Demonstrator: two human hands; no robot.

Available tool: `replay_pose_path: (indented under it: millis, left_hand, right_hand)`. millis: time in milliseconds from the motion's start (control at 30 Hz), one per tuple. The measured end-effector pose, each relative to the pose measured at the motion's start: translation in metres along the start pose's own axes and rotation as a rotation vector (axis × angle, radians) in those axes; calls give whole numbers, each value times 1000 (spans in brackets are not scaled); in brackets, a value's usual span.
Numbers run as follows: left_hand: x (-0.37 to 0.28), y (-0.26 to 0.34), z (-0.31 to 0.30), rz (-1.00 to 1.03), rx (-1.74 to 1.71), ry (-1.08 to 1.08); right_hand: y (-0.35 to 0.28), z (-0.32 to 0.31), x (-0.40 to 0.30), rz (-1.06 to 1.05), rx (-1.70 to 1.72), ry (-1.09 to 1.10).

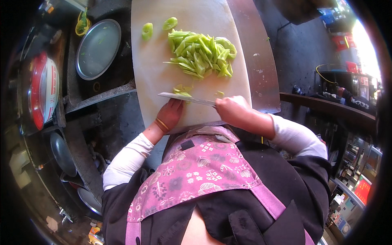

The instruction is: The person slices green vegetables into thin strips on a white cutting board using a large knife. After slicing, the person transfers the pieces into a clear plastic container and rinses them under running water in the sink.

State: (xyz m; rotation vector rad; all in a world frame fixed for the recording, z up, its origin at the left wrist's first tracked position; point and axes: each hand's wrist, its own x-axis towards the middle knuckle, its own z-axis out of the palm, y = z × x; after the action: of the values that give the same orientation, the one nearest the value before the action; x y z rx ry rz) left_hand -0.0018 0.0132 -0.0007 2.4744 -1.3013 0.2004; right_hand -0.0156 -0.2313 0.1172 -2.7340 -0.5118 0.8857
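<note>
My right hand [232,109] grips the handle of a kitchen knife [196,99]. Its blade lies across the near part of a white cutting board [159,76], edge-on to me. My left hand [171,113] rests on the board, fingertips right against the near side of the blade. A bit of green shows by those fingertips; whether they pinch a piece is hidden. Just beyond the blade lie a few thin green slices [183,90]. Farther up is a heap of cut pale green vegetable strips [199,55]. Two thicker slices, one at left [147,31] and one nearer the middle [170,23], lie apart.
Left of the board, a round metal basin [98,49] stands in a dark sink. Beyond it sits a red and white basin [46,90]. A metal counter edge [260,61] runs along the board's right side. Part of another person [358,101] shows at far right.
</note>
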Motion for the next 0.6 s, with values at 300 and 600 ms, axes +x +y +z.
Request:
replay_pose_path:
  millis: [300, 600]
  left_hand:
    - [-4, 0, 4, 3, -21, 36]
    - [-2, 3, 0, -1, -10, 73]
  right_hand:
    - [-3, -3, 2, -34, -26, -30]
    - [1, 7, 1, 5, -40, -17]
